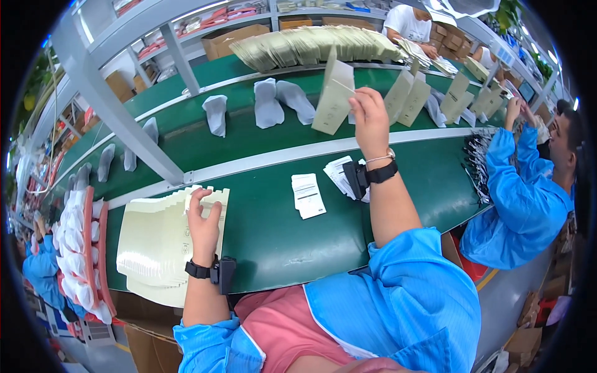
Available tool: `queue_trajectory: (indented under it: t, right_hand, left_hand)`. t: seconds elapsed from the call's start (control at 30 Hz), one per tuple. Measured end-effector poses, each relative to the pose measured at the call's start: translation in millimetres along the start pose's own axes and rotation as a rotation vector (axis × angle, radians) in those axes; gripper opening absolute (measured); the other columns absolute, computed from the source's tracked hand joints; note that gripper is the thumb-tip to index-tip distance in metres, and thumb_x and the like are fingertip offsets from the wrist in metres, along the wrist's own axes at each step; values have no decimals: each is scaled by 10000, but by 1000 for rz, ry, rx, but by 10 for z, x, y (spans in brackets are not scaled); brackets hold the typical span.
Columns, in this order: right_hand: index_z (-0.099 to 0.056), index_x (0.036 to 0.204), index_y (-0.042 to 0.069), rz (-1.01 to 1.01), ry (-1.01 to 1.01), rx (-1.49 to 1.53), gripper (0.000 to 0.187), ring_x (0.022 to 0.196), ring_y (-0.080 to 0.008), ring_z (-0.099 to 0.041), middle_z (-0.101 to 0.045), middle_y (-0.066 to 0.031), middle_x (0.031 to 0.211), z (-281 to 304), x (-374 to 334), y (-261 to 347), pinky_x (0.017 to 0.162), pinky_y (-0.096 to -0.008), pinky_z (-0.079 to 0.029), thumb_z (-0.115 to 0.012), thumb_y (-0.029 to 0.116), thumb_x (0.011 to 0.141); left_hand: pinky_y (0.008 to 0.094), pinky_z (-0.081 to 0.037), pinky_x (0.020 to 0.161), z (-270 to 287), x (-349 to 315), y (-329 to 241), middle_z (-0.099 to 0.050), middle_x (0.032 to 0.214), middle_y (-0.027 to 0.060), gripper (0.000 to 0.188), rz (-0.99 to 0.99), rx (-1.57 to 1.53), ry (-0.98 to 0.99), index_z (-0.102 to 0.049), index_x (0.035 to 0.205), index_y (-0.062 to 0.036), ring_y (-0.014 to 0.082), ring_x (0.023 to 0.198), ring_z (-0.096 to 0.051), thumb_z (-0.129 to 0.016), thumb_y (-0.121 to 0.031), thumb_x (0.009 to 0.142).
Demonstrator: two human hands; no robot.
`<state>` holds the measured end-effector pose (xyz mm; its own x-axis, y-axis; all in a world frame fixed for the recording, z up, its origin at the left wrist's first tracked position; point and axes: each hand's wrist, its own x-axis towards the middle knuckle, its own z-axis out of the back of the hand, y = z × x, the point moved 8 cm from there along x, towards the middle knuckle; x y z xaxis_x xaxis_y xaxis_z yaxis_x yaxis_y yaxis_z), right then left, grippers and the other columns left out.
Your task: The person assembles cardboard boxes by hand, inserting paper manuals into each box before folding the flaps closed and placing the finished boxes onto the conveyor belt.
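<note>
My right hand point(373, 121) reaches across to the far belt and pinches a folded cream card point(334, 99) by its right edge. That card stands upright on the green belt. My left hand point(205, 224) is over the right side of a fanned stack of flat cream cards point(152, 239) on the near table, its curled fingers and thumb apart. Pale grey socks point(268, 104) lie on the belt to the left of the standing card. More folded cream cards point(415, 99) stand to its right, with socks between some of them.
Small printed white cards point(308, 196) lie on the near green table point(273, 248). Black cords point(477, 161) are bunched at its right end. White bundles in a pink rack point(99, 248) stand left. A grey post point(118, 112) crosses the left side. A co-worker in blue point(528, 186) sits right.
</note>
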<state>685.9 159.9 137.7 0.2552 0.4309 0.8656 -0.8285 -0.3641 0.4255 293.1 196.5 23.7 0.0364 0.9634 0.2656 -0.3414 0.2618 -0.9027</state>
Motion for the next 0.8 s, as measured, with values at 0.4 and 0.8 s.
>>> queue_trajectory:
  t: [0.4, 0.8]
  right_hand:
    - [-489, 1210, 43, -245, 264, -95, 427, 954, -352, -562, -540, -157, 1152, -198, -247, -826, 830, -393, -484, -607, 16, 800]
    - [-570, 1080, 65, 104, 552, 218, 290, 1091, -330, -516, -536, -132, 1161, -631, -457, 439, 923, -381, -441, -605, 83, 793]
  left_hand:
    - [458, -322, 1012, -105, -154, 28, -429, 1338, 235, 783, -104, 971, 168, -422, 1297, -94, 388, 1189, -440, -788, -324, 644]
    - [452, -393, 952, 79, -22, -92, -487, 1274, 262, 990, 127, 1059, 103, -383, 1353, -95, 425, 1142, -480, -867, -347, 527]
